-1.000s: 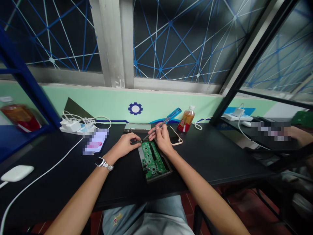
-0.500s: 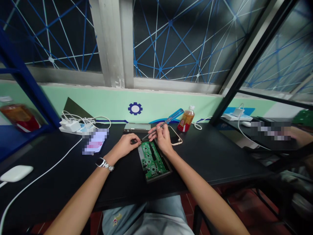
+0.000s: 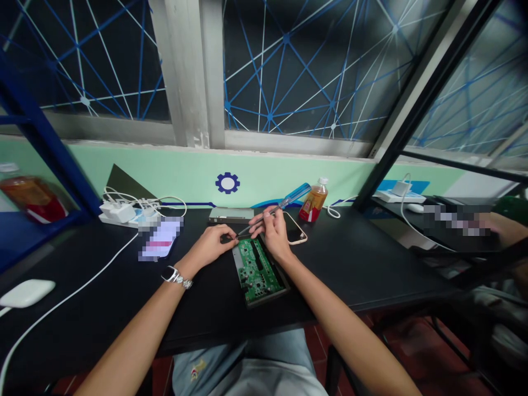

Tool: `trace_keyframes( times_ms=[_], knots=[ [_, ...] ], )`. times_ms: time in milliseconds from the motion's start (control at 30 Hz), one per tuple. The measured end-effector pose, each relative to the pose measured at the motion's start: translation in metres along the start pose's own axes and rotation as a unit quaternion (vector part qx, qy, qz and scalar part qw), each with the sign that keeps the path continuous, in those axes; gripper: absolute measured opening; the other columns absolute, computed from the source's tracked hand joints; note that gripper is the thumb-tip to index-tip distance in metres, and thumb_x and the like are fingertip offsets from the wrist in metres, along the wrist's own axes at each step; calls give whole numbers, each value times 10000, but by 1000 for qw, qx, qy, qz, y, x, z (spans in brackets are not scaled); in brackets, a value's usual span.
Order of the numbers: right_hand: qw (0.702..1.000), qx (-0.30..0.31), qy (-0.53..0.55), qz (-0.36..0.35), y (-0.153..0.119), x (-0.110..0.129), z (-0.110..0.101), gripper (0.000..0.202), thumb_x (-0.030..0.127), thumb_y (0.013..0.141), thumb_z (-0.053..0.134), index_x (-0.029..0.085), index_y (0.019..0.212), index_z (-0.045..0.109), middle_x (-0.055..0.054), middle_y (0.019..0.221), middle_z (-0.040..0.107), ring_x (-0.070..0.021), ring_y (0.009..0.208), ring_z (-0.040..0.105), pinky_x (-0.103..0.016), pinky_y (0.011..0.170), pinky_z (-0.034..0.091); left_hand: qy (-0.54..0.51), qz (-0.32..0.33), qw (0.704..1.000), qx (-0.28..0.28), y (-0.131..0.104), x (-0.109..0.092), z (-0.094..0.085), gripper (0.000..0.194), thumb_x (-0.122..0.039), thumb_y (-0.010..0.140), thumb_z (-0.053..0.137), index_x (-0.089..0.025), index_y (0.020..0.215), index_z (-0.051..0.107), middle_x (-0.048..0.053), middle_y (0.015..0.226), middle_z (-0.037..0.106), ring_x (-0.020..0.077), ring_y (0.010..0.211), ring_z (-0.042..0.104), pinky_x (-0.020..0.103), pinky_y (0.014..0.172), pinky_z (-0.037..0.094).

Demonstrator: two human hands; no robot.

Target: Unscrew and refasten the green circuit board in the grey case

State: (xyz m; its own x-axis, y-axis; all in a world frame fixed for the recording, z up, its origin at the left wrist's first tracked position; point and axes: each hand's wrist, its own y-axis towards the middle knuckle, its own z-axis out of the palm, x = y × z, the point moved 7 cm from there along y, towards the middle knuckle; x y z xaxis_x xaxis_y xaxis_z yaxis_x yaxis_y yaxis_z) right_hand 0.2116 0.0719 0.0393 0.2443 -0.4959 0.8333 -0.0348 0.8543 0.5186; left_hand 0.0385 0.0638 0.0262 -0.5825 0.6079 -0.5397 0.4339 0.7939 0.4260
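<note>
At centre, the left hand pinched a dark piece, the right hand a screwdriver; placing its tip seemed in progress, needing steadiness next

There are two bottles, two phones, one screwdriver, one circuit board and one wristwatch.

Blue-handled screwdriver in right hand, near green circuit board

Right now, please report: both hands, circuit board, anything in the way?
Right hand gripping blue-handled screwdriver. Left hand pinching small dark object. Green circuit board lying component side up. Possible obstacle: smartphone beside right hand.
</note>
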Motion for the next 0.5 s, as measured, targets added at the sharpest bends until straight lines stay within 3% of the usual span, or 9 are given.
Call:
trace_keyframes(
  times_ms=[233,500],
  knots=[
    [999,33,-36,-3,-3,-2,6,259,486,966,478,243,1029,417,1,835,695,-106,599,671,-190,474,555,19,6,1000,2,-1,-2,0,89,-289,840,660,-211,844,703,33,883,695,193,821,633,290,771,454],
    [998,28,-47,-7,-2,3,5,262,491,955,493,243,1009,429,11,807,699,-97,581,664,-169,460,538,4,4,1000,0,0,-1,1,106,-295,848,650,-215,845,719,43,903,704,199,836,649,305,803,479]
  ],
)
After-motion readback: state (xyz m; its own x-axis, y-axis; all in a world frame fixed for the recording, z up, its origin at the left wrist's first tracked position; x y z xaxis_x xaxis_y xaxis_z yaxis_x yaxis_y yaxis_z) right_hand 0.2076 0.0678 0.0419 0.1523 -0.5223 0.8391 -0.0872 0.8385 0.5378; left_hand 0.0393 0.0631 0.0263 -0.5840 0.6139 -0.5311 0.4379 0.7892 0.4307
